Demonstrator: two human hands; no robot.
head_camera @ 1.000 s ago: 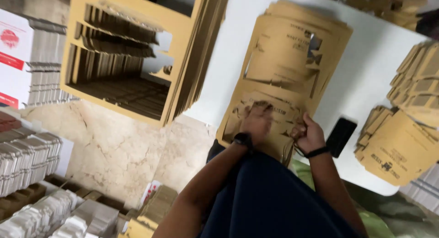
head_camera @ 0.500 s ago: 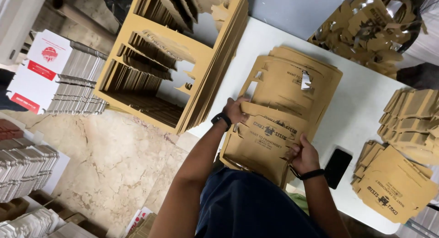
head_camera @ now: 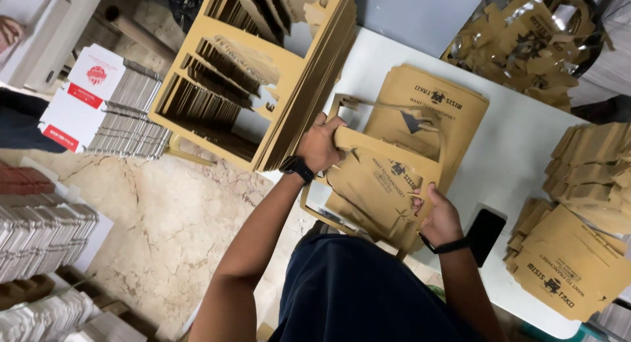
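Gripping a printed brown cardboard sheet (head_camera: 381,184) at both ends, we hold it just above the white surface (head_camera: 519,151), which serves as our landmark. Our left hand (head_camera: 320,143) has its grip closed around the sheet's far edge, fingers wrapped over the top, a dark watch (head_camera: 297,168) on the wrist. Our right hand (head_camera: 439,217) pinches the near side of the same sheet, thumb on top, a thin black band (head_camera: 445,247) at the wrist. A cut-out frame of waste card (head_camera: 358,105) hangs off the sheet near our left hand. Under the sheet, on the middle of the surface, lies a stack of like brown sheets (head_camera: 447,105). Beside our right hand, also on the surface, rests a black phone (head_camera: 485,235). Further along the surface sit piles of punched brown blanks (head_camera: 578,250). At the surface's far corner heaps a tangle of brown offcuts (head_camera: 532,39). Leaning against the surface's left edge stands a thick stack of large die-cut boards (head_camera: 263,85). Well off the surface, on the marble floor (head_camera: 151,210), lie bundles of white and red flat cartons (head_camera: 112,105).
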